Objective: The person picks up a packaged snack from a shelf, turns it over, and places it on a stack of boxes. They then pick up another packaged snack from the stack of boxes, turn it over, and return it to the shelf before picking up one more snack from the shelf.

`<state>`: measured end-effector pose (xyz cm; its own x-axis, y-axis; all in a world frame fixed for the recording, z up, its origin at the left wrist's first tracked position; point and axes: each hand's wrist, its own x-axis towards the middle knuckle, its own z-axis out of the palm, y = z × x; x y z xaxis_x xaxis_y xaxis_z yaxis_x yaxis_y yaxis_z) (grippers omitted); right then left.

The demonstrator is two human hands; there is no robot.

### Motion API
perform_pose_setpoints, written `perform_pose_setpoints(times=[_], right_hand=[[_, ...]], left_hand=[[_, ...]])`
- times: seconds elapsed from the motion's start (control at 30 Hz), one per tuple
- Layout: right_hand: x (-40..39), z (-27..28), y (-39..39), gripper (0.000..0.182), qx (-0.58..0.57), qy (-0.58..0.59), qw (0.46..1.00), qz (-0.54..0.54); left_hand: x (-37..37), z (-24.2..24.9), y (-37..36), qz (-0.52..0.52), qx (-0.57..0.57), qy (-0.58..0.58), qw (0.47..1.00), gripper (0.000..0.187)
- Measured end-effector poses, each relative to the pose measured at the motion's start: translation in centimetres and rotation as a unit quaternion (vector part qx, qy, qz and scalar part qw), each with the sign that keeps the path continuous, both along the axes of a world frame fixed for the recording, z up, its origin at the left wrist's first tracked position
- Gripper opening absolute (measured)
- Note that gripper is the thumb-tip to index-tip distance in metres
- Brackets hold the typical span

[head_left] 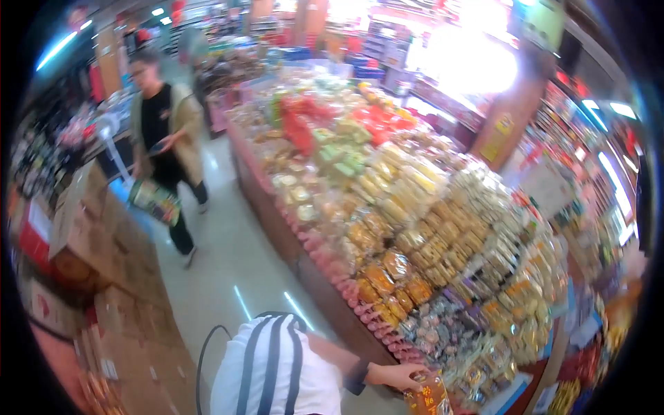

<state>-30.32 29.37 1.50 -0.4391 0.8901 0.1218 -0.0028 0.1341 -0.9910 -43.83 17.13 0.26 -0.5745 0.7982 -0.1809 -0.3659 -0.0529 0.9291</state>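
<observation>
Orange packet (429, 399) was held beside the tabletop (294, 261)

The left hand (395, 375) grasped its upper edge, near heaped wrapped goods (443, 252). Holding seemed the current step; any next move called for a secure grip.

Heaped goods (387, 207) cover the desk (273, 235); the packet (430, 397) lies in the right grip (401, 377) at its near edge. Left of the desk is the floor (225, 259), where a person (162, 124) stands, and farther left, stacked boxes (138, 311). Behind the desk rises a pillar (508, 124); shelves (595, 166) to its right.
</observation>
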Motion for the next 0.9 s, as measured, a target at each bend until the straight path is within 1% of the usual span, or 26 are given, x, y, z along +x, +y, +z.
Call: perform_pose_setpoints(times=[0.03,0.07,0.13,0.17,0.2,0.23,0.27,0.33,0.4,0.43,0.53,0.57,0.63,0.67,0.7,0.73,0.8,0.9], right_hand=[[0.8,-0.2,0.0,0.035,-0.006,-0.002,1.0,-0.026],[1.6,-0.7,0.1,0.035,-0.01,-0.007,0.999,-0.042],[3.5,-1.9,0.2,0.037,-0.021,-0.007,0.995,-0.097],[4.4,-2.7,0.1,0.037,-0.027,-0.011,0.992,-0.126],[5.1,-3.2,-0.1,0.038,-0.033,-0.01,0.988,-0.148],[5.7,-3.9,-0.4,0.038,-0.043,-0.01,0.984,-0.171],[5.8,-3.4,-0.8,0.04,-0.043,0.008,0.983,-0.179],[5.6,-2.2,-1.6,0.045,-0.042,0.042,0.98,-0.19],[4.8,-0.7,-2.3,0.046,-0.032,0.048,0.979,-0.196],[4.1,0.1,-2.7,0.046,-0.026,0.051,0.979,-0.195],[1.1,2.3,-2.9,0.046,-0.097,0.062,0.976,-0.185],[0.3,2.0,-2.5,0.047,-0.085,0.039,0.98,-0.173],[-1.7,0.6,-1.3,0.047,-0.06,-0.007,0.987,-0.148],[-2.9,0.2,-1.0,0.046,-0.037,0.006,0.992,-0.119],[-4.5,0.1,-0.9,0.046,-0.014,0.02,0.996,-0.09],[-6.0,0.3,-0.8,0.046,0.008,0.036,0.998,-0.059],[-9.8,1.6,-1.4,0.045,-0.006,0.031,0.999,-0.016],[-13.2,2.6,-2.2,0.041,-0.019,0.024,1.0,0.003]], left_hand=[[0.3,-2.6,1.7,0.017,0.027,0.045,0.998,0.054],[0.4,-5.3,3.3,0.011,0.052,0.077,0.996,0.056],[0.9,-1.5,2.7,-0.043,0.054,0.02,0.997,0.053],[1.4,-2.1,3.5,-0.049,0.092,-0.015,0.994,0.053],[1.2,-1.6,3.8,-0.084,0.058,-0.018,0.995,0.053],[1.1,-1.5,4.2,-0.104,0.05,0.003,0.993,0.053],[1.1,-1.4,4.7,-0.119,0.042,0.022,0.992,0.053],[1.0,-1.2,5.6,-0.151,0.063,0.018,0.986,0.054],[0.5,-0.9,6.0,-0.164,0.079,0.015,0.983,0.053],[0.2,-0.6,6.2,-0.162,0.088,0.015,0.983,0.053],[-2.0,1.0,5.3,-0.15,0.089,0.028,0.984,0.05],[-3.1,1.5,4.8,-0.143,0.087,0.032,0.985,0.05],[-5.2,1.3,4.0,-0.093,0.094,0.036,0.991,0.05],[-6.3,1.3,3.4,-0.066,0.097,0.036,0.992,0.05],[-7.6,2.5,2.5,-0.061,0.101,0.025,0.993,0.052],[-8.6,2.8,1.8,-0.036,0.082,0.038,0.995,0.05],[-11.3,3.0,0.6,0.015,0.08,0.03,0.996,0.049],[-13.9,2.7,-0.7,0.012,-0.028,0.092,0.995,0.048]])
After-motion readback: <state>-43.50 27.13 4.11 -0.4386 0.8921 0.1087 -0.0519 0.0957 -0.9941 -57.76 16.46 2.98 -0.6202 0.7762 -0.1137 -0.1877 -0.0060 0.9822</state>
